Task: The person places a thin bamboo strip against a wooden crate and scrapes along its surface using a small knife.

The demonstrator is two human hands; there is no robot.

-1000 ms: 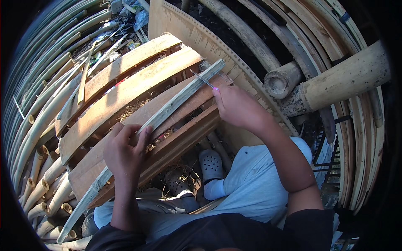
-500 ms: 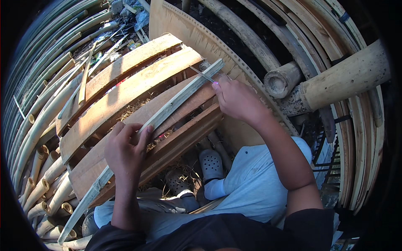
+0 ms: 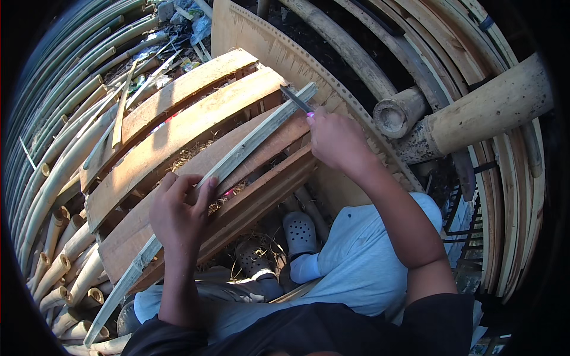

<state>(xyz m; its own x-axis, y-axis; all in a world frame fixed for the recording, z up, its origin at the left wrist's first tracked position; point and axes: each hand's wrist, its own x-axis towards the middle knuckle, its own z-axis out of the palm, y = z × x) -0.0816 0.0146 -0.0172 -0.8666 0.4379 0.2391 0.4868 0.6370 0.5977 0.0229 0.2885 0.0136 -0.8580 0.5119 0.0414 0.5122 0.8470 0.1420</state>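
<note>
My left hand (image 3: pixel 181 207) is closed round a long, split bamboo strip (image 3: pixel 252 141), pinching it between thumb and fingers. The strip slants from the lower left up to the right, across the top of a slatted wooden crate (image 3: pixel 190 123). In my right hand (image 3: pixel 341 141) is a knife (image 3: pixel 295 99), its purple-pink handle mostly covered by the fingers. The knife's dark blade points up and left, crossing over the strip close to its upper end. Straw and some red bits show between the crate's slats.
Cut bamboo poles (image 3: pixel 56 267) are stacked along the left. A thin wooden sheet (image 3: pixel 320 77) stands behind the crate. To the right lie a thick bamboo pole (image 3: pixel 493 113), a shorter bamboo piece (image 3: pixel 401 113) and bundled wooden strips (image 3: pixel 504 219). My clog-shod feet are below the crate.
My right hand has shifted slightly, and the knife blade has moved up and right toward the strip's upper end, showing more of its flat side. My left hand stays nearly still.
</note>
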